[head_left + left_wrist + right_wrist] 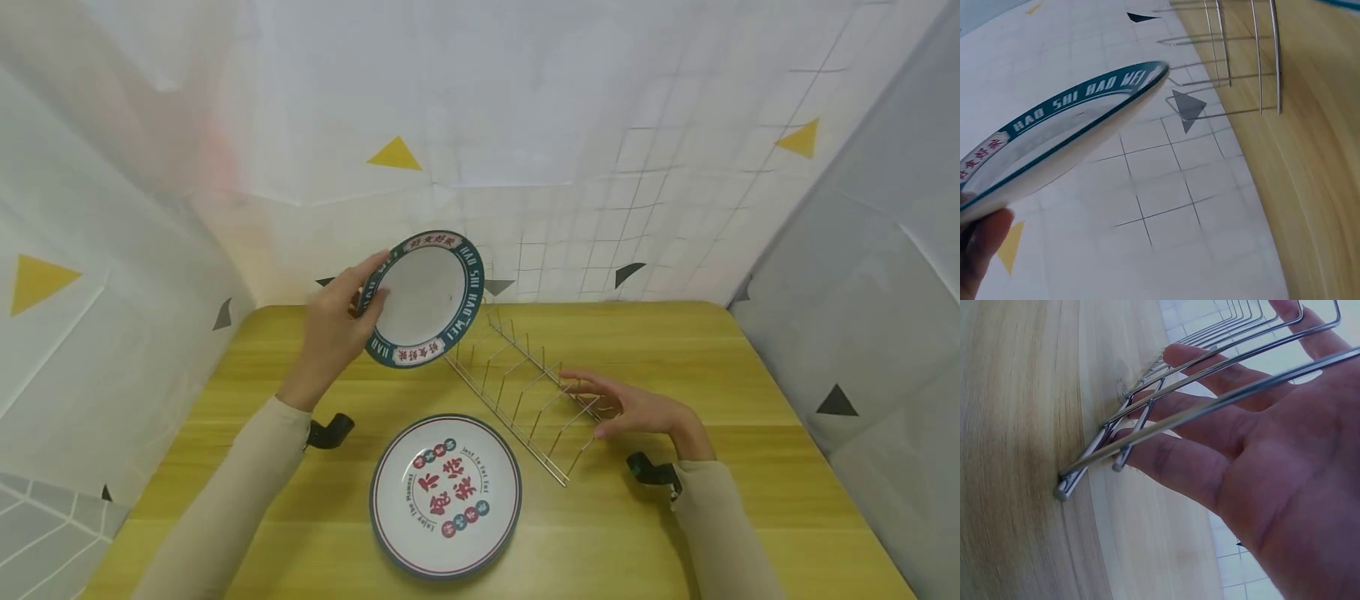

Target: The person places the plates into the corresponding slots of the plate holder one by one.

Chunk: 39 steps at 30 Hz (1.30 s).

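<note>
My left hand (337,321) grips the left edge of a round white plate (420,296), thumb on its face. Lettering runs round the plate's teal rim, and it is raised and tilted above the far end of a wire dish rack (517,392). In the left wrist view, the held plate (1054,131) is seen nearly edge-on. At the rack's right near end, my right hand (637,408) holds the frame. The right wrist view has its fingers (1179,456) behind the wires, tips at the lower rail. A white printed plate (446,500) lies face up in front of the rack.
All this stands on a wooden table (585,542) with pale sheeted walls (525,125) at the back and sides. A dark wrist mount (330,432) sticks out beneath the left wrist, and another mount (651,471) by the right.
</note>
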Tool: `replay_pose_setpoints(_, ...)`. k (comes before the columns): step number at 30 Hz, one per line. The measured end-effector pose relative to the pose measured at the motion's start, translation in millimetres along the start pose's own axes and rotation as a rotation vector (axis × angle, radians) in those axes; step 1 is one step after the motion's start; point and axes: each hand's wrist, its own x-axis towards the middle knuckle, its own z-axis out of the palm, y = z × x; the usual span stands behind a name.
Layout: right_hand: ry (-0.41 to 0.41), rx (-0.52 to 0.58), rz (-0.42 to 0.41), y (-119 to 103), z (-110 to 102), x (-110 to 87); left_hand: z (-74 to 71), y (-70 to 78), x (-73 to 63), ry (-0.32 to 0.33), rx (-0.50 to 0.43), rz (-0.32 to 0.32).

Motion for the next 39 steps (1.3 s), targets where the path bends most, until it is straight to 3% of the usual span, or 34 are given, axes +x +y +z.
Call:
replay_pose_setpoints(5,-0.003,0.011,-0.008,1,1,0.0,26.8,-6.4,19.3,0.020,-0.005,0.099)
replay_pose_setpoints(13,0.000,0.004,-0.015,4,2,0.4,61.7,-10.8,32.8,-0.064,0.011,0.205)
replay_pose_setpoints(23,-0.001,0.013,-0.013,5,2,1.3,85.5,-17.8,29.4,-0.061,-0.046,0.165)
replay_pose_setpoints(39,-0.003,0.020,-0.010,4,2,0.3,103.3,-27.7,13.7,-0.129,-0.040,0.115)
